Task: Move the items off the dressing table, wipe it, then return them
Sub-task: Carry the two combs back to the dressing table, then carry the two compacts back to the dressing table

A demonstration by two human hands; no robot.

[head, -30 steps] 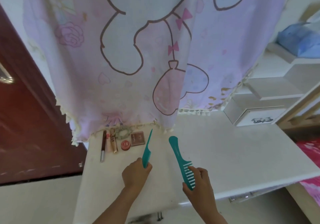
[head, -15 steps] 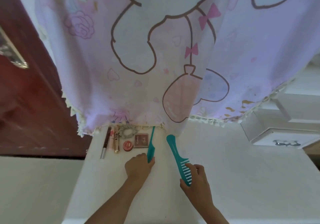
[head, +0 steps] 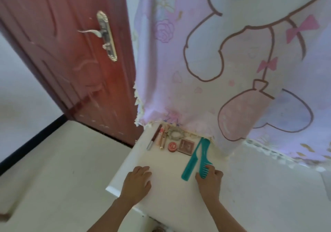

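The white dressing table holds a row of small items at its back left: a dark pencil, two lip tubes, a hair scrunchie, a round red tin and a brown compact. A teal tail comb lies flat beside a teal wide-tooth comb. My right hand grips the wide-tooth comb's toothed end. My left hand rests on the table with fingers apart, holding nothing.
A pink cartoon-print cloth hangs over the back of the table. A red-brown door with a metal handle stands to the left. Pale floor lies left of the table's edge.
My left hand has let go of the tail comb, which now lies on the table, and drawn back left. My right hand has slid the wide-tooth comb next to it. The view has swung left.
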